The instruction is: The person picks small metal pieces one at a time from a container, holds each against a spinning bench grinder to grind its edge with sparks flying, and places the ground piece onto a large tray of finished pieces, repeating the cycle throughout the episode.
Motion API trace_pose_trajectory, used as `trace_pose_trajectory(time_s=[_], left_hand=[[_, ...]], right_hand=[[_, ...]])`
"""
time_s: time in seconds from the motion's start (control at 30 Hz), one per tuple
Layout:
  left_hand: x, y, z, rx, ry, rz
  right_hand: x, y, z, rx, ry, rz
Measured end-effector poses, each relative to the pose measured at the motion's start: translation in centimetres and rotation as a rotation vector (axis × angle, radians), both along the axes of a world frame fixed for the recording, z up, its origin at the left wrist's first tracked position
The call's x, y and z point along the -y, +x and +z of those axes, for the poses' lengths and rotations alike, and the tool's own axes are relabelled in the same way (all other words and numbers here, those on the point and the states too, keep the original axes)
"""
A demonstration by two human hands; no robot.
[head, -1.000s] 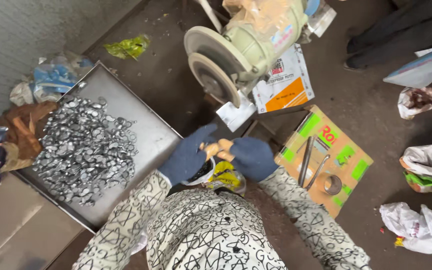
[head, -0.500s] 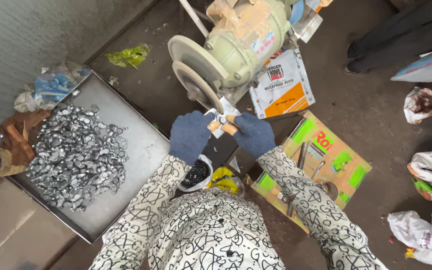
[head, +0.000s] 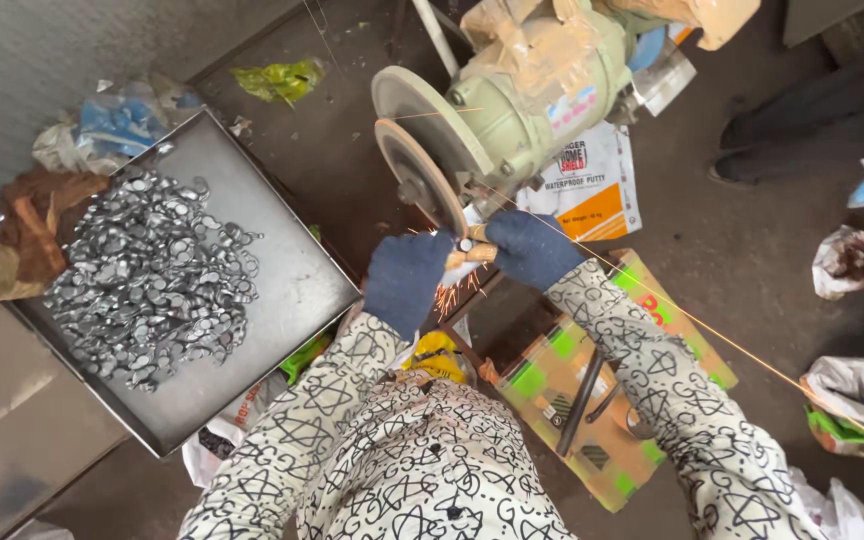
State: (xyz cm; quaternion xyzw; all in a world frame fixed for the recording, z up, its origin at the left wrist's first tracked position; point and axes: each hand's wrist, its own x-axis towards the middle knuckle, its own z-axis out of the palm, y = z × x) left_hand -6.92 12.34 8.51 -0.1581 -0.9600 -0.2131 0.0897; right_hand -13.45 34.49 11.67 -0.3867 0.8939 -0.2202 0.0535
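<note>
Now against 1 grinding wheel point(head: 422, 180): 2 gloved hands, left hand point(head: 407, 280), right hand point(head: 532, 248); sparks

Grinder wheel point(head: 420, 160) blocks ahead; metal tray point(head: 297, 290) crowds the left; cardboard box point(head: 552, 385) fills the right
</note>
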Motion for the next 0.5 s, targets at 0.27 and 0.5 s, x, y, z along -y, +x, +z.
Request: trace_pose_trajectory(time_s=[0.27,0.5], left_hand=[[0.9,0.3,1.1,-0.090,0.149,-0.039],[8.2,4.4,-1.6,0.034,0.418,-0.140]], right_hand=[[1.3,2.2,0.5,0.089,-0.035,-0.256],[6.3,18.1,-6.1,1.601,-1.454,-0.896]])
